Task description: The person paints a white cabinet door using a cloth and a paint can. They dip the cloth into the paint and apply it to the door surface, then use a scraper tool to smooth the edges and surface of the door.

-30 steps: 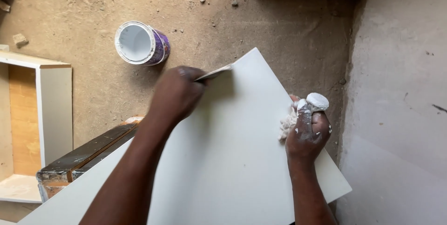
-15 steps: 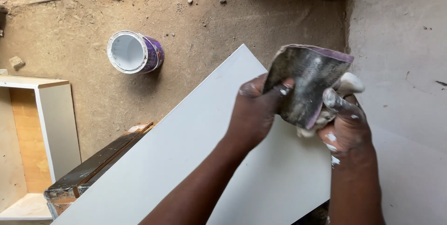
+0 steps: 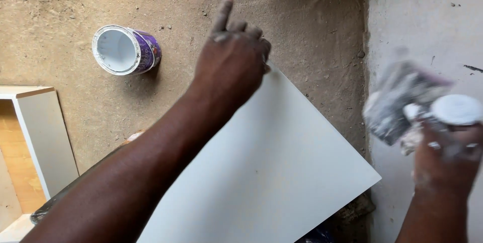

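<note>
My left hand (image 3: 231, 57) is raised over the far corner of a large white board (image 3: 271, 172). Its back faces me, the index finger sticks out and the other fingers are curled; nothing shows in it and the palm is hidden. Off the board's right edge, my right hand (image 3: 445, 157), smeared with white paste, grips a dark sheet of sandpaper (image 3: 397, 99) together with a small container with a round white lid (image 3: 457, 109). That hand and what it holds are blurred.
A purple paint can (image 3: 126, 50) with a white inside lies on its side on the dirt floor at the upper left. A white cabinet frame with a wooden inside (image 3: 43, 137) stands at the left edge. A grey cement surface (image 3: 417, 21) runs down the right.
Both hands held the sandpaper together half a second ago. Now my left hand has let go and swung left over the board's corner, and my right hand has carried the sandpaper to the right.
</note>
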